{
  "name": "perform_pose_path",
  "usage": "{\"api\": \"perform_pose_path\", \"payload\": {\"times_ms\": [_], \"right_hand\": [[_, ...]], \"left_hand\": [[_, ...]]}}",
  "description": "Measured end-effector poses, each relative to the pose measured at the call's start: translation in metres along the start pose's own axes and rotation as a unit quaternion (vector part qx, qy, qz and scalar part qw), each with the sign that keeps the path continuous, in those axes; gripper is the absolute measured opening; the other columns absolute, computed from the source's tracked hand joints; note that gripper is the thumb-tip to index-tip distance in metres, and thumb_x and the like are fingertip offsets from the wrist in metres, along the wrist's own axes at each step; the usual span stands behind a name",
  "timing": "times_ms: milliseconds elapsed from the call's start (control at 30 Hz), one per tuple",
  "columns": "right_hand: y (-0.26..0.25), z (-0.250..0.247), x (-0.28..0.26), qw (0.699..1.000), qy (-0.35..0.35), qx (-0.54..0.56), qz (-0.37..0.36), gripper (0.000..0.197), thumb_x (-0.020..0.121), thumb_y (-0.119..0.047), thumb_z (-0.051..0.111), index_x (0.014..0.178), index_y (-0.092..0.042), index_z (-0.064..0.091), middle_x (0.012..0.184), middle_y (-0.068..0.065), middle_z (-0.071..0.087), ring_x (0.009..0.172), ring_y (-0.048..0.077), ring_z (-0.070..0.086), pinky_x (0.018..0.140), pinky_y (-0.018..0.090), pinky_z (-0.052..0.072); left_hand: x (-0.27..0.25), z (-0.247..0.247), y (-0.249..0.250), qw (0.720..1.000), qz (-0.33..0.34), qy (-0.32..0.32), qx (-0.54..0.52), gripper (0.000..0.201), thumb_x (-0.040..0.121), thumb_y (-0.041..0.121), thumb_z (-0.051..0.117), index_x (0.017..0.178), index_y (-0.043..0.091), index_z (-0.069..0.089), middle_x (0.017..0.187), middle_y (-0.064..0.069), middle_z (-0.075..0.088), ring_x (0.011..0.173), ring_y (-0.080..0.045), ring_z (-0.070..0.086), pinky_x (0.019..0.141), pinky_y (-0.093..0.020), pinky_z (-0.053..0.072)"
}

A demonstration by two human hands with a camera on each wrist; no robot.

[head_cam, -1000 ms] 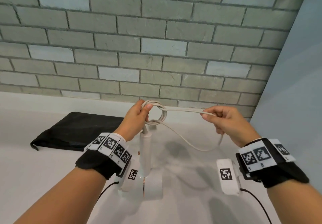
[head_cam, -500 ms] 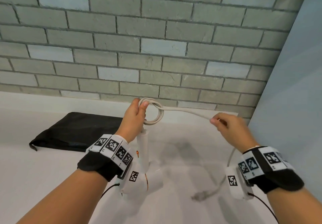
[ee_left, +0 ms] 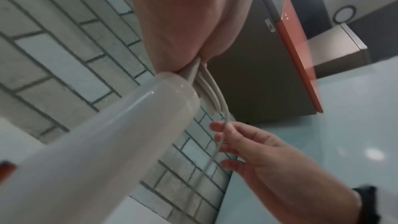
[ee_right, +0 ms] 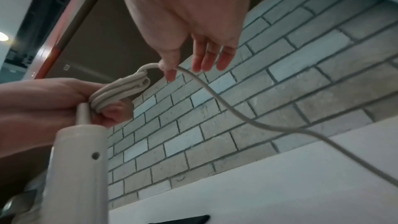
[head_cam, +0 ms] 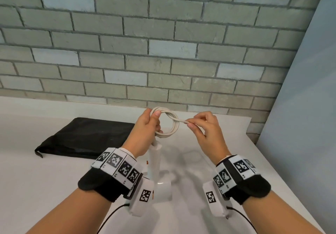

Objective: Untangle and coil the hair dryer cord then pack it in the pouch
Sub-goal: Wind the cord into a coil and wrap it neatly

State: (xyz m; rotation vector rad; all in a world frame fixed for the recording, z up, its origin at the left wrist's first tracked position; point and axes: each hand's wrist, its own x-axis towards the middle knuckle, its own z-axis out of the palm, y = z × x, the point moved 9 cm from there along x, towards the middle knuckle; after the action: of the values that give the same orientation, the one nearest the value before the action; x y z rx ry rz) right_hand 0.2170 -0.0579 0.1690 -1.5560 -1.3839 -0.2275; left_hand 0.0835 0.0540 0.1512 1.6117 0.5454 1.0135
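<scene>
A white hair dryer [head_cam: 154,162] hangs by its handle end over the table, its handle [ee_left: 103,134] large in the left wrist view. My left hand [head_cam: 147,128] grips a small coil of the white cord [head_cam: 169,122] above the handle, thumb pressed on the loops [ee_right: 120,89]. My right hand [head_cam: 201,128] pinches the cord [ee_right: 155,65] between thumb and forefinger just right of the coil. From that pinch the loose cord [ee_right: 247,117] trails down and away. The black pouch [head_cam: 85,137] lies flat on the table to the left.
A white table [head_cam: 45,188] runs to a grey brick wall [head_cam: 163,42] at the back. A pale blue panel [head_cam: 305,106] closes off the right side. Both wrists carry black bands with marker tags.
My right hand has come in from the right and up close to the coil, laying another loop on it. The coil in my left hand has grown thicker.
</scene>
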Motion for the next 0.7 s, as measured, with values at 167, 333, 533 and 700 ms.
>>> {"api": "perform_pose_path", "payload": {"times_ms": [167, 333, 533, 700], "right_hand": [[0.017, 0.019, -0.006, 0.969, 0.046, 0.184, 0.159, 0.016, 0.088, -0.005, 0.054, 0.090, -0.016, 0.065, 0.079, 0.005, 0.061, 0.073, 0.019, 0.060, 0.069, 0.029, 0.056], [0.005, 0.050, -0.016, 0.884, 0.028, 0.378, 0.273, 0.017, 0.092, -0.003, 0.044, 0.090, 0.002, 0.060, 0.082, 0.018, 0.063, 0.071, 0.024, 0.062, 0.066, 0.023, 0.058], [-0.014, 0.057, -0.014, 0.853, -0.036, 0.439, 0.279, 0.027, 0.092, -0.015, 0.047, 0.103, 0.007, 0.058, 0.086, 0.018, 0.064, 0.081, 0.026, 0.064, 0.087, 0.040, 0.052], [-0.004, 0.058, -0.016, 0.833, -0.028, 0.450, 0.321, 0.019, 0.088, -0.005, 0.052, 0.107, 0.000, 0.056, 0.085, 0.014, 0.067, 0.076, 0.023, 0.066, 0.086, 0.038, 0.051]], "left_hand": [[-0.004, 0.009, -0.004, 0.997, -0.014, 0.012, -0.081, 0.023, 0.097, 0.025, 0.036, 0.078, 0.017, 0.044, 0.062, 0.005, 0.035, 0.043, 0.000, 0.039, 0.048, -0.018, 0.034], [-0.008, 0.005, 0.000, 0.998, 0.012, 0.054, -0.024, 0.023, 0.097, 0.029, 0.034, 0.078, 0.022, 0.044, 0.065, 0.005, 0.040, 0.055, -0.004, 0.041, 0.047, -0.008, 0.038], [-0.011, -0.004, 0.008, 0.993, 0.050, 0.105, 0.025, 0.022, 0.097, 0.028, 0.034, 0.084, 0.014, 0.044, 0.067, 0.003, 0.043, 0.058, -0.007, 0.043, 0.054, -0.015, 0.040], [-0.013, 0.006, 0.017, 0.993, 0.076, 0.084, 0.039, 0.019, 0.098, 0.023, 0.034, 0.093, 0.009, 0.044, 0.067, 0.004, 0.047, 0.048, 0.007, 0.053, 0.046, -0.006, 0.040]]}}
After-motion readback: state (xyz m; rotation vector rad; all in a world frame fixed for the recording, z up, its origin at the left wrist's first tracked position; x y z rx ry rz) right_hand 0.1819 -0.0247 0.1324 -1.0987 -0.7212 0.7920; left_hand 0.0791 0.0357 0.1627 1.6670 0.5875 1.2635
